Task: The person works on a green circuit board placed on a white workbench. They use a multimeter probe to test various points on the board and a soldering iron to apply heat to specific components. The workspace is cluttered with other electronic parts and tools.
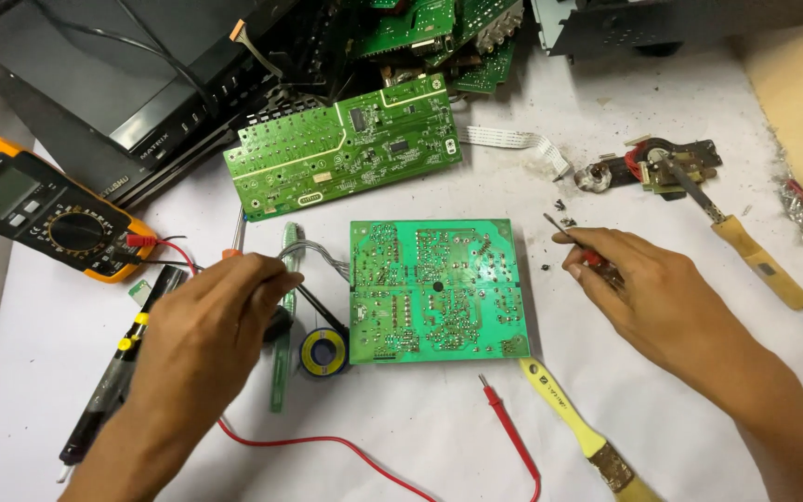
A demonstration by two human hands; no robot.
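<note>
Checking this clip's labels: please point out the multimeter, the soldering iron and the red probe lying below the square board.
multimeter [44,216], head view, on its rotary dial.
soldering iron [762,263], head view, on its yellow handle.
red probe [506,426], head view, on its red shaft.

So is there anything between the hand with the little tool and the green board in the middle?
No, nothing visible. The right hand holds a small red-handled screwdriver just beside the right edge of the green circuit board. Only bare white table with a few tiny dark specks lies between them. The left hand is on the board's other side.
</note>
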